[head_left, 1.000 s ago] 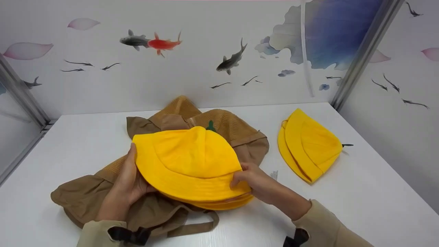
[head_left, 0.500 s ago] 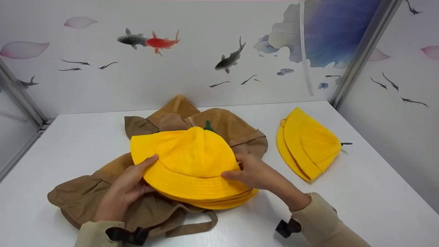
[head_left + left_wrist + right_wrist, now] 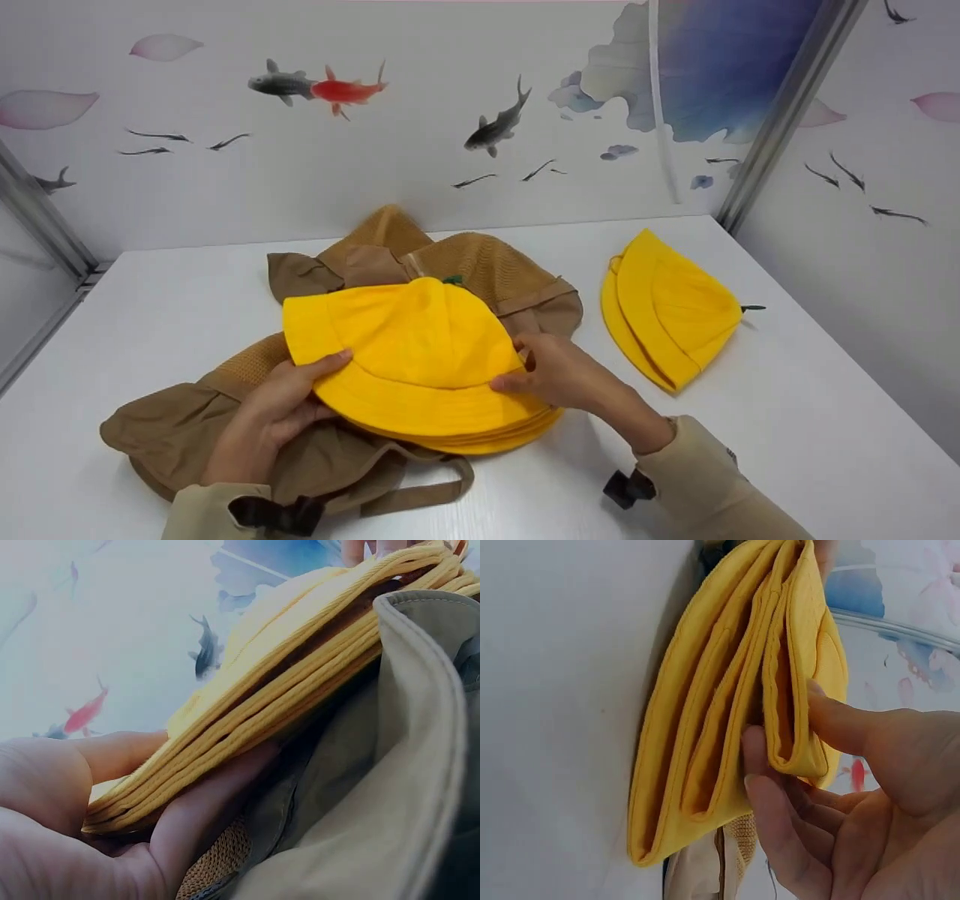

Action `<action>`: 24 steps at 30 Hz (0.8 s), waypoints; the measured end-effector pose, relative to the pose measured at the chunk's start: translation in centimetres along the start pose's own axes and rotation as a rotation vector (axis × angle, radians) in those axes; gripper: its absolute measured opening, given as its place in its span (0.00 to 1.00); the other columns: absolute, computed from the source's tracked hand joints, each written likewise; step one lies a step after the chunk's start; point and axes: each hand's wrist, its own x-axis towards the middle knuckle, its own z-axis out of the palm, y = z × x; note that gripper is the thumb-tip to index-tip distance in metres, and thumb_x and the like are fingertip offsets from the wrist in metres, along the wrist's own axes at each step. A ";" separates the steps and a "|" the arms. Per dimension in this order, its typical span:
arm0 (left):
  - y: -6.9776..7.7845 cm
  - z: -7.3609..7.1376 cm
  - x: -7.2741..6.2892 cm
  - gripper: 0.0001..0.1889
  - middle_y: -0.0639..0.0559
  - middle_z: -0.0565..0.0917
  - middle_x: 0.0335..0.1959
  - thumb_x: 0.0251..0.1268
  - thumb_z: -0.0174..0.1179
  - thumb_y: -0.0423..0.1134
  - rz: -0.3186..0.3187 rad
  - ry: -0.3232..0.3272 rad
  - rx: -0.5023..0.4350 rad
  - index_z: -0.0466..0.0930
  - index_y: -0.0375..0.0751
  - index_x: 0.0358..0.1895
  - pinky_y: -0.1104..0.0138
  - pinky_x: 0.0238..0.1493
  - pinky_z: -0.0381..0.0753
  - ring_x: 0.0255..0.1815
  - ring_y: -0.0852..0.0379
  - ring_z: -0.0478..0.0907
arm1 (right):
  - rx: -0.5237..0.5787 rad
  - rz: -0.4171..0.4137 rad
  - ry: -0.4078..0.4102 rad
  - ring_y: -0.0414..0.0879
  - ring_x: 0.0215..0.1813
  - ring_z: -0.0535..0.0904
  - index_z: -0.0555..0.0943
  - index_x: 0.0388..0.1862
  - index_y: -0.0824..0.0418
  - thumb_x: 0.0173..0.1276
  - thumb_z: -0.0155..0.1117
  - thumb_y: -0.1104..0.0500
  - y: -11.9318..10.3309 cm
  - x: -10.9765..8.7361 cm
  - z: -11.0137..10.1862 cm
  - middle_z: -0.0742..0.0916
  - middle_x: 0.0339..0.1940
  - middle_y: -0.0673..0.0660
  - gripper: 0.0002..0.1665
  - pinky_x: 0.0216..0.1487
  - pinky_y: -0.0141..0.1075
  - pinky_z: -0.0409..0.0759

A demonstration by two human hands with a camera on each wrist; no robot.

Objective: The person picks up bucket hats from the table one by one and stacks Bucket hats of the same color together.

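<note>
Several folded yellow bucket hats (image 3: 420, 345) lie stacked over brown hats with mesh crowns. At the stack's left end, my left hand (image 3: 262, 420) grips the brims, thumb on top and fingers underneath. The left wrist view shows the layered yellow brims (image 3: 225, 724) between its thumb and a finger below. My right hand (image 3: 562, 371) pinches the right side of the top hat. In the right wrist view its thumb (image 3: 840, 720) presses the outer face of the folded brim (image 3: 799, 705), with fingers behind. A green tip (image 3: 452, 280) shows behind the stack.
Another folded yellow hat (image 3: 671, 315) with a dark stem lies apart at the right of the white table (image 3: 795, 427). Brown fabric (image 3: 180, 420) with a loose strap (image 3: 427, 493) spreads under the left forearm. Walls with painted fish stand behind and at the sides.
My left thumb has moved from the stack's left edge onto the top brim. My right hand has shifted slightly up and left along the top hat. Less of the green tip shows.
</note>
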 end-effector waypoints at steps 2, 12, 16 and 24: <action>0.0 0.0 0.0 0.35 0.49 0.78 0.53 0.71 0.62 0.44 -0.003 0.008 0.001 0.54 0.36 0.71 0.59 0.53 0.85 0.50 0.57 0.82 | 0.008 0.000 -0.021 0.44 0.32 0.76 0.80 0.55 0.59 0.62 0.74 0.47 0.1 -0.1 -0.5 0.84 0.37 0.54 0.27 0.31 0.33 0.74; 0.1 -0.2 -0.1 0.38 0.47 0.77 0.57 0.70 0.64 0.45 -0.017 0.019 0.003 0.52 0.38 0.73 0.57 0.57 0.84 0.52 0.55 0.81 | -0.074 0.082 -0.092 0.49 0.34 0.85 0.81 0.54 0.57 0.66 0.70 0.43 2.0 -0.7 -5.0 0.88 0.39 0.55 0.25 0.33 0.35 0.79; 0.2 -0.3 -0.2 0.38 0.47 0.75 0.58 0.69 0.64 0.45 -0.018 0.034 0.013 0.52 0.37 0.73 0.57 0.57 0.84 0.52 0.55 0.81 | -0.123 0.126 -0.064 0.51 0.42 0.85 0.79 0.60 0.58 0.67 0.67 0.39 3.3 -1.1 -7.4 0.88 0.46 0.57 0.31 0.41 0.38 0.81; -0.1 0.0 0.0 0.37 0.47 0.76 0.58 0.70 0.64 0.44 -0.015 0.032 0.004 0.53 0.37 0.73 0.57 0.57 0.84 0.52 0.55 0.81 | -0.036 0.247 0.049 0.60 0.55 0.81 0.68 0.69 0.68 0.71 0.56 0.31 7.6 -2.3 -11.8 0.81 0.61 0.69 0.46 0.54 0.46 0.84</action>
